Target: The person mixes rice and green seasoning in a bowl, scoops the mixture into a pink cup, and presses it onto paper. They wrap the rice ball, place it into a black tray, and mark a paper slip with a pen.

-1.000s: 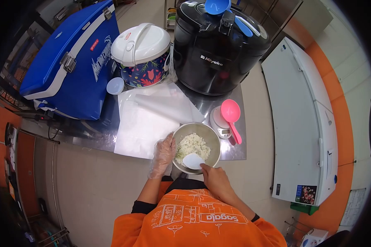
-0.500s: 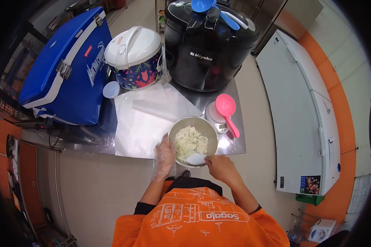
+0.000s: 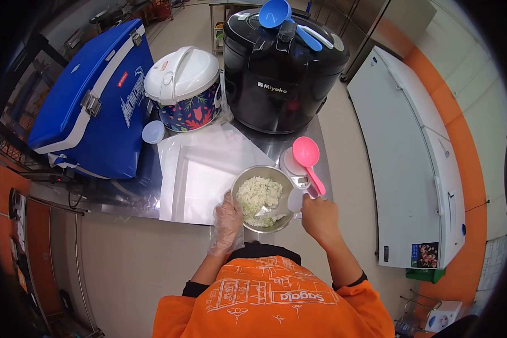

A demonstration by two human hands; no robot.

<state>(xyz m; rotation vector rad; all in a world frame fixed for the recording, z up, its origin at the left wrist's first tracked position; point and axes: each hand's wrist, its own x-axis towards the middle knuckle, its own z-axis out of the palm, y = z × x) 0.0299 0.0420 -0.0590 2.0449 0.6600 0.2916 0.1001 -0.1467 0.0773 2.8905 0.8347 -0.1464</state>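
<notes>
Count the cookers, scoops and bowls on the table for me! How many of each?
Cookers: 2 – white cooker, black cooker
Scoops: 3 – blue scoop, pink scoop, white scoop in the right hand
Bowls: 1 – bowl, held by the left hand
Total: 6

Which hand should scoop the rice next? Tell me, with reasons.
Right. The right hand holds the white scoop at the bowl rim; the gloved left hand rests on the opposite rim.
</notes>
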